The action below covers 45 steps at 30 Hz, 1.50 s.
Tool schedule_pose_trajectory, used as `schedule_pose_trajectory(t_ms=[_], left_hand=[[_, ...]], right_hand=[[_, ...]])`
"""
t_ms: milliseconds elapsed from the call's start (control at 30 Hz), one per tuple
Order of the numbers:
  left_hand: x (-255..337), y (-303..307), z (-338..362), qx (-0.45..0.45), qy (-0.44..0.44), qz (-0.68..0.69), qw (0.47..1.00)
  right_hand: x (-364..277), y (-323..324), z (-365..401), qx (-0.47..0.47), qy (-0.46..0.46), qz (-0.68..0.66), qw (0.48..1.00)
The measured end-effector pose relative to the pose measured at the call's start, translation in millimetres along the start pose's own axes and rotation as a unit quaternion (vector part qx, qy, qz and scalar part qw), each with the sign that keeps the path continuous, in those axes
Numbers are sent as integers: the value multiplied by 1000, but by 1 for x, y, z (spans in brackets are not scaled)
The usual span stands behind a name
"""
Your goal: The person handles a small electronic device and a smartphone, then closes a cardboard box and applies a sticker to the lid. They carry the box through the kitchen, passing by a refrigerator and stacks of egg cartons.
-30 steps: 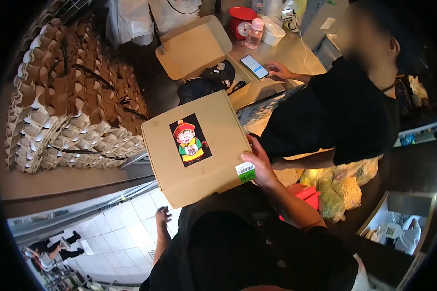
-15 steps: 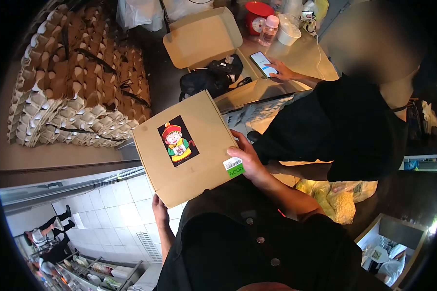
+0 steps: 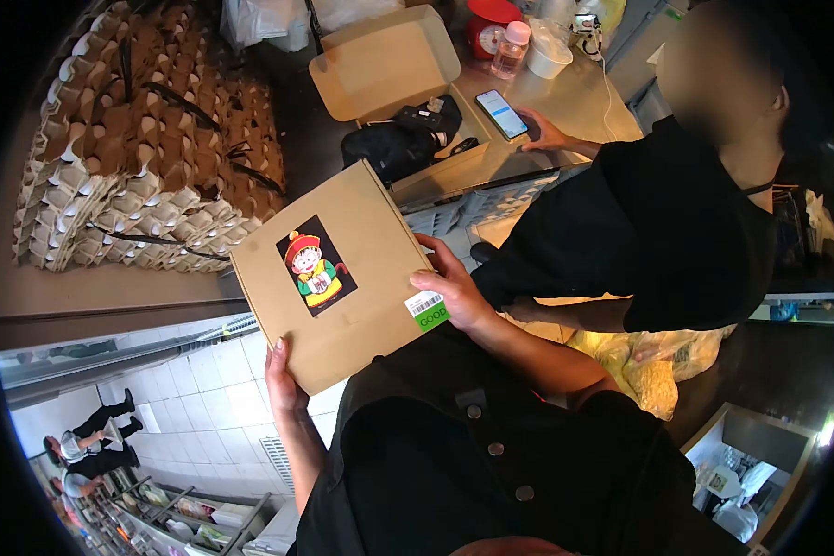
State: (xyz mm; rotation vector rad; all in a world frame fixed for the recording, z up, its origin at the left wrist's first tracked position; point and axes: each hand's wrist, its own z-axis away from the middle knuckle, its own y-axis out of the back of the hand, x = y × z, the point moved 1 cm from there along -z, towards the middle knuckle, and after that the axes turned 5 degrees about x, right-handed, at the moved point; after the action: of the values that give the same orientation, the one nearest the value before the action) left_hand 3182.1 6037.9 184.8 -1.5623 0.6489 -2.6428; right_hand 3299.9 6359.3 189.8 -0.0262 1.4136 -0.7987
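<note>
A closed cardboard box (image 3: 361,315) with a cartoon picture and a green "GOOD" label is held in front of my chest. My left hand (image 3: 284,378) grips its lower left edge, thumb on the lid. At the right edge, my right hand (image 3: 452,283) holds the box with the thumb on top beside the label and the fingers underneath. Beyond it, an open cardboard box (image 3: 385,63) with black items (image 3: 394,153) stands on the metal counter (image 3: 574,102).
Stacked egg trays (image 3: 148,148) stand at the left. At the right a person in black (image 3: 639,241) reaches toward a phone (image 3: 501,115) on the counter. A red scale, a pink-capped bottle (image 3: 511,51) and a white tub are behind it. Yellowish bags (image 3: 653,371) lie below.
The held box has shifted slightly left, with both hands. My left thumb now shows on its lid. The other person's hand has drawn back a little from the phone, and their head has moved.
</note>
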Motion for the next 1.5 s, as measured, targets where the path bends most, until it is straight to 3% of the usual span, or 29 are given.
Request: schedule_pose_trajectory(t_ms=[500,1300,1467,1500], left_hand=[[-9,-5,12,61,-13,48,997],[-19,3,18,143,-31,17,989],[-17,2,17,112,-16,32,993],[-3,-15,25,95,-51,51,993]], right_hand=[[7,-4,-15,-27,-40,-1,999],[9,-13,-24,-39,-72,-10,997],[5,-18,-24,-44,-52,-1,998],[7,-16,-24,-50,-66,-10,997]])
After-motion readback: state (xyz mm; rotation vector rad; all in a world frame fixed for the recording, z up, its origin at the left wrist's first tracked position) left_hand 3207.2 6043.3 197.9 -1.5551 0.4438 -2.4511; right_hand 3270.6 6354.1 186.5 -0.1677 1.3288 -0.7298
